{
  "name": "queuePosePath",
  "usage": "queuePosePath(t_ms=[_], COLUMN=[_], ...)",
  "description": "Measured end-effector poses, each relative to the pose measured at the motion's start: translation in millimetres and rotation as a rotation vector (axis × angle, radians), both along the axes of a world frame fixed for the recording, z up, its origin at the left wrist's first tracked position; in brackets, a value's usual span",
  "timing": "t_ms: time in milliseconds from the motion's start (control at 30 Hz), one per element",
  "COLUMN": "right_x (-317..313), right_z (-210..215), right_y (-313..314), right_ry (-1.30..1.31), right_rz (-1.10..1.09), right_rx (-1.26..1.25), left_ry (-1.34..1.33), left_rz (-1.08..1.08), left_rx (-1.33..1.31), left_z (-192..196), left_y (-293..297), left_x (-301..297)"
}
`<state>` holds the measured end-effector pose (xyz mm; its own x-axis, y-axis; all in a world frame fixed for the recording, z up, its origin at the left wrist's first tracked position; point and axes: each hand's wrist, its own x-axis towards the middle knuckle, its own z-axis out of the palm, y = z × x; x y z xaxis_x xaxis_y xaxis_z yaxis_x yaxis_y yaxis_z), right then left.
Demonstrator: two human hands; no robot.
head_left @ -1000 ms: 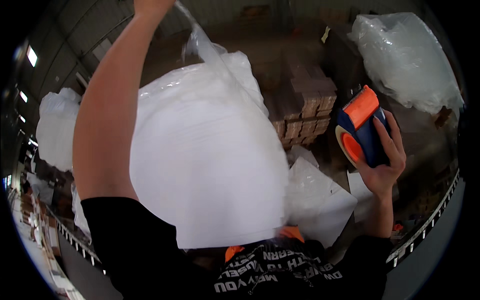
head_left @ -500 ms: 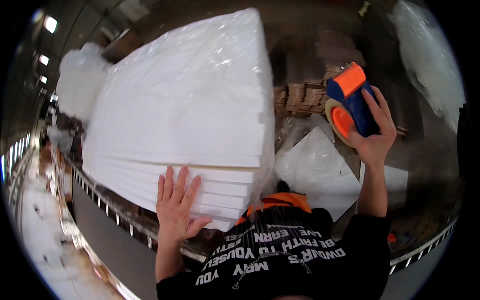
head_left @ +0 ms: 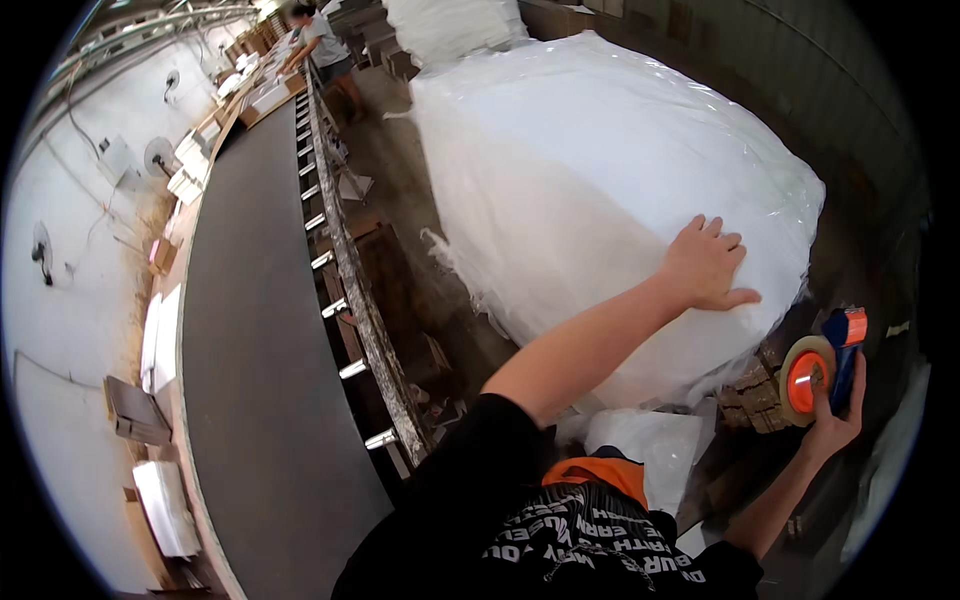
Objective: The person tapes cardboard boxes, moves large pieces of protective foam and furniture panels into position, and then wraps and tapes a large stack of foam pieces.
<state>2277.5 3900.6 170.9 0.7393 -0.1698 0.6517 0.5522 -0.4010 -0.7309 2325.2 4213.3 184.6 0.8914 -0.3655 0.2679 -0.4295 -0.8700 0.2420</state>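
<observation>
A large stack of white foam-like sheets (head_left: 560,170), wrapped in clear plastic film, stands in front of me. My left hand (head_left: 712,265) lies on its right part, fingers spread, holding nothing. Off the stack's near right corner, my right hand (head_left: 835,425) grips a blue and orange tape gun (head_left: 848,350) loaded with a tape roll on an orange hub. The tape gun is held up in the air, apart from the stack. Whether a tape end hangs from it is too small to tell.
On the left runs a long dark conveyor belt (head_left: 270,350) with a metal side rail (head_left: 350,270). A person (head_left: 325,50) stands beside its far end. Another wrapped white bundle (head_left: 455,30) lies behind the stack. Brown cardboard pieces (head_left: 755,395) and plastic sheeting (head_left: 645,440) are near my feet.
My view has swung left, bringing the conveyor into sight. My left hand has moved from the stack's layered near edge onto the film-covered part. The tape gun stays in my right hand.
</observation>
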Motion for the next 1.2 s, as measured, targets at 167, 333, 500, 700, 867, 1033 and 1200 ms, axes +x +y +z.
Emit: queuePosePath(t_ms=[167,333,500,700,867,1033,1200], right_x=[-3.4,-4.2,-2.9,-4.1,8.4,25.5,80.4], right_z=[17.7,12.9,12.8,55.3,79.3,126.7,161.9], right_y=[-1.0,1.2,2.2,57.8,120.8,210.1,288.7], right_ry=[-0.135,-0.163,-0.045,-0.243,-0.408,-0.669,-0.838], right_rz=[0.233,0.296,0.468,0.581,0.433,0.242,0.236], right_rx=[0.047,-0.024,0.192,0.130,-0.046,-0.408,-0.459], left_ry=[-0.151,-0.254,-0.367,-0.469,-0.560,-0.474,-0.270], left_rz=[0.122,-0.069,-0.035,0.044,0.424,0.845,1.023], left_rx=[0.003,0.086,-0.200,-0.187,-0.315,-0.446,-0.420], left_z=[-21.9,-18.2,-38.3,-55.8,-57.9,-25.5,22.8], left_y=[-29.8,20.0,11.4,4.2,101.6,203.8,266.7], left_x=[-17.1,-87.7,-57.8,-79.1,-94.4,-101.5,-57.9])
